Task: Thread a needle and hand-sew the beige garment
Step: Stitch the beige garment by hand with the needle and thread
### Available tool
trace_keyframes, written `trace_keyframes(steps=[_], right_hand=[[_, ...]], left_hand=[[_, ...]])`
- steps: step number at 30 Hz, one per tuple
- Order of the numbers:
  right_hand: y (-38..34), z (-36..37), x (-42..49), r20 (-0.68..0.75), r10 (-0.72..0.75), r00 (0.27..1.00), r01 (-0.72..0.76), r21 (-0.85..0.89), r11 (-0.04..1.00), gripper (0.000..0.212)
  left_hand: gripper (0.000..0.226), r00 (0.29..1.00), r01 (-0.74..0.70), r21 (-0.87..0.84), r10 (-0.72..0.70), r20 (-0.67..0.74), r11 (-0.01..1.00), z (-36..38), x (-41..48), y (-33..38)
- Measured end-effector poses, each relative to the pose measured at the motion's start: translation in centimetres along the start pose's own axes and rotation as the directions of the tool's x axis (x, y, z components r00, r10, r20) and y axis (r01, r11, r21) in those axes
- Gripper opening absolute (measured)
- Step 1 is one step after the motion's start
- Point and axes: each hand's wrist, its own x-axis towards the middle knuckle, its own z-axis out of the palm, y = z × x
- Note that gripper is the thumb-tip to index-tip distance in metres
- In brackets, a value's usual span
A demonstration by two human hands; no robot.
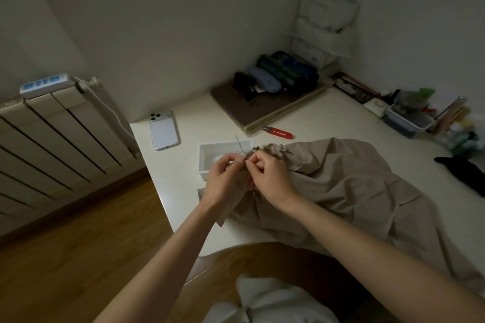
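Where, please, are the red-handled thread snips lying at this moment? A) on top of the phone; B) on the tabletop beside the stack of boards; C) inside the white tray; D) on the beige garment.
B: the red-handled snips lie flat on the white table, right by the near edge of the stack of boards.

dim, murky indoor light, soft focus, wide-angle bending at the edges.

Pinching the beige garment's (pixel 354 186) gathered edge with left grip (pixel 226 178) and right grip (pixel 270 174), fingers curled, fingertips almost touching; reaching in toward it on bare, converging forearms.
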Motion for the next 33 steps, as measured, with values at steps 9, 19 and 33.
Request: trace_keyframes(steps=[9,19,33], right_hand=[[1.7,-1.2,2.4,0.141,-0.033,0.99,0.057,-0.169,0.984,0.018],[0.8,-1.3,6.3,0.125,-0.004,0.992,0.007,-0.029,1.0,0.018],[-1.2,-2.3,12.8,0.172,-0.04,0.984,0.015,0.145,0.989,0.018]], left_hand=[[0.02,0.997,-0.054,0.112,0.06,-0.048,0.992,-0.1,2.3,-0.7],[0.016,0.984,-0.171,0.382,0.176,0.02,0.908,-1.2,5.4,-1.9],[0.033,0.942,-0.048,0.262,-0.044,0.333,0.964,-2.4,8.4,1.9]])
